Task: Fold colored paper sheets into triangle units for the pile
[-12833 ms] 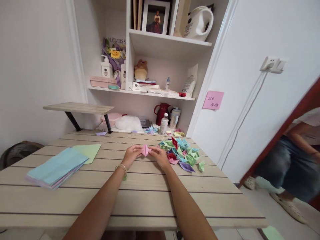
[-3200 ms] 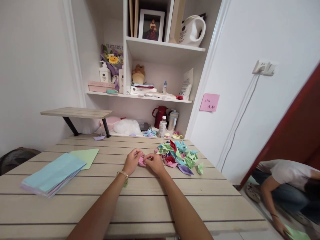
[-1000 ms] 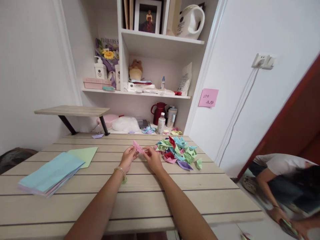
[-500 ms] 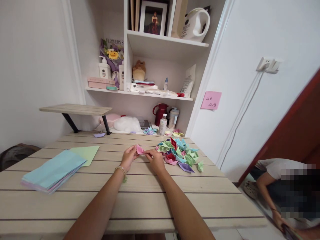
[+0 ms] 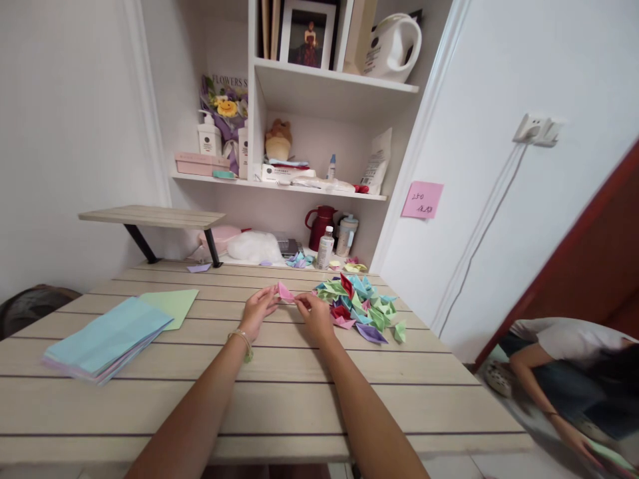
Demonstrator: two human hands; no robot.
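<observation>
Both hands pinch a small pink folded paper (image 5: 285,293) just above the pale slatted wooden bench (image 5: 279,392): left hand (image 5: 257,311) and right hand (image 5: 315,315) each clamp an end, beside a heap of creased, pointed paper shapes (image 5: 363,306)

Small folded pink paper (image 5: 286,292), held aloft
</observation>
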